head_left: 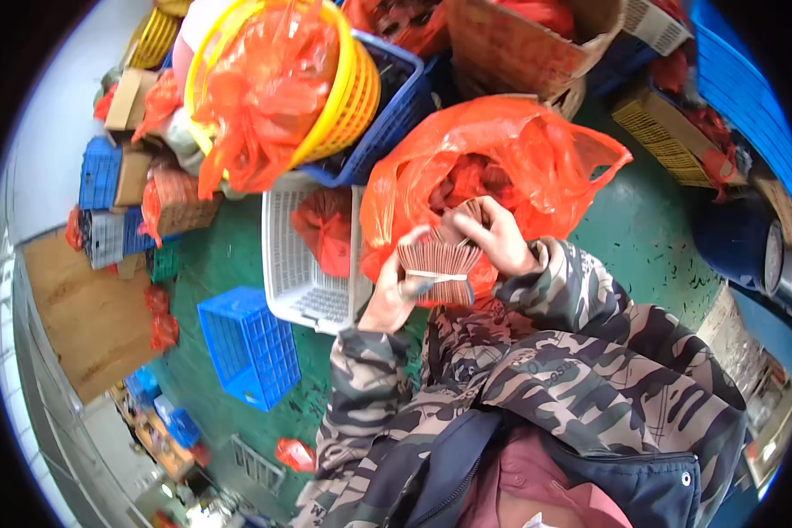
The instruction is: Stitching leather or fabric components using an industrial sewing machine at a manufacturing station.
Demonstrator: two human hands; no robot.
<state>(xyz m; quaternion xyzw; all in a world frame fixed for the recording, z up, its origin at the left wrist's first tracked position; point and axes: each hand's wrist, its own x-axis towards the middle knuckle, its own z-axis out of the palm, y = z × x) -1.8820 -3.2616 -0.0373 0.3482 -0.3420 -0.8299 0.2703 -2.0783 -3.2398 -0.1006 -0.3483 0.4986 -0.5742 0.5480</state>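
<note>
My left hand (394,289) is closed round a bundle of thin reddish-brown flat pieces (433,257), fanned at the top. A white band (444,279) runs across the bundle's lower part. My right hand (495,236) grips the bundle's upper right edge with bent fingers. Just beyond and under both hands stands a large open red plastic bag (414,167). Inside it lie dark red pieces (477,179), partly hidden by the right hand; their kind is too unclear to tell.
Left of the bag is a white plastic basket (277,255) with a tied red bag inside. A blue crate (246,348) lies on the green floor (194,299). Beyond stand a yellow basket (356,88), a blue basket (405,97) and a cardboard box (510,53). A blue drum (737,242) is at right.
</note>
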